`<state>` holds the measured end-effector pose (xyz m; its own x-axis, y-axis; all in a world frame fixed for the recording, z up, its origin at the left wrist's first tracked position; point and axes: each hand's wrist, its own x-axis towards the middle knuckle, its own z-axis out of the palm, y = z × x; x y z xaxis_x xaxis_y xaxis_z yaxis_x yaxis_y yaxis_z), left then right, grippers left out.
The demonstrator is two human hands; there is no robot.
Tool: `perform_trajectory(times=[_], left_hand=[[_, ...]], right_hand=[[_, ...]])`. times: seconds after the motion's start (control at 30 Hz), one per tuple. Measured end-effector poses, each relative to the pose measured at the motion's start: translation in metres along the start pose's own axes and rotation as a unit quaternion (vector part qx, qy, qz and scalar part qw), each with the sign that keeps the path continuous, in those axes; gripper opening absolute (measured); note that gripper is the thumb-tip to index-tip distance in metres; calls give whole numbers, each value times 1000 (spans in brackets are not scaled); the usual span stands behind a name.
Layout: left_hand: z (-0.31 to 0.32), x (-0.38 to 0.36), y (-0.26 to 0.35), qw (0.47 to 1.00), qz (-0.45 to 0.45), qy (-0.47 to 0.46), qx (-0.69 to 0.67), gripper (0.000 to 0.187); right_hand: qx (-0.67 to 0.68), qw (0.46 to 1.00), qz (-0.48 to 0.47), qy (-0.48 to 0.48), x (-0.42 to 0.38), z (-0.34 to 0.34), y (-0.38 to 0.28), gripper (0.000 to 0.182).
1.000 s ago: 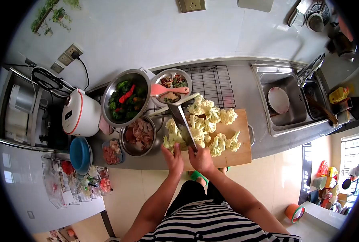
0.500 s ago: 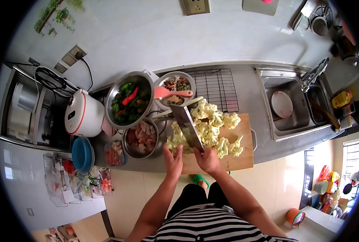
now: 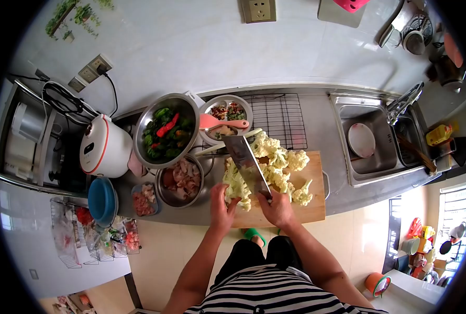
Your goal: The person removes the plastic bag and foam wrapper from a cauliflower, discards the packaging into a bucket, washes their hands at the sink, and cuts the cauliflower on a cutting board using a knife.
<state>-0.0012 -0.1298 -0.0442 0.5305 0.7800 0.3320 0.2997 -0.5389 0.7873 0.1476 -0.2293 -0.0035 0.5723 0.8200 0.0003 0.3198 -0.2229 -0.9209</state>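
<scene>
My right hand [image 3: 278,210] is wrapped around the handle of a broad cleaver [image 3: 247,163]. Its blade points away from me and to the left, between pieces of cauliflower. On the blade's left side, my left hand [image 3: 222,207] grips a cauliflower piece [image 3: 236,184], thumb on the near side and fingers on the left. More cauliflower florets [image 3: 276,157] are heaped to the right of the blade, and a small floret [image 3: 302,193] lies apart from the heap. All of this rests on a wooden cutting board [image 3: 313,175], whose left part is partly covered.
Left of the board stand a steel bowl of raw meat [image 3: 179,180], a larger bowl of green and red peppers [image 3: 165,131] and a small meat container [image 3: 145,200]. A plate with a pink spatula [image 3: 225,123] and a wire rack [image 3: 280,118] lie behind. The sink [image 3: 372,138] is right.
The cleaver's blade has tilted, showing more of its flat face, and my right hand has shifted slightly right. My left hand's fingers have moved up against the left cauliflower piece.
</scene>
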Motion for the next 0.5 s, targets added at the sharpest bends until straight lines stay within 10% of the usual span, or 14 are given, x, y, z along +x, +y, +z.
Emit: perform_trajectory(times=[0.5], left_hand=[[-9,7,-12,999,-11,-51,-16,50]], right_hand=[[1,997,70,-26,2,2,-2,22]])
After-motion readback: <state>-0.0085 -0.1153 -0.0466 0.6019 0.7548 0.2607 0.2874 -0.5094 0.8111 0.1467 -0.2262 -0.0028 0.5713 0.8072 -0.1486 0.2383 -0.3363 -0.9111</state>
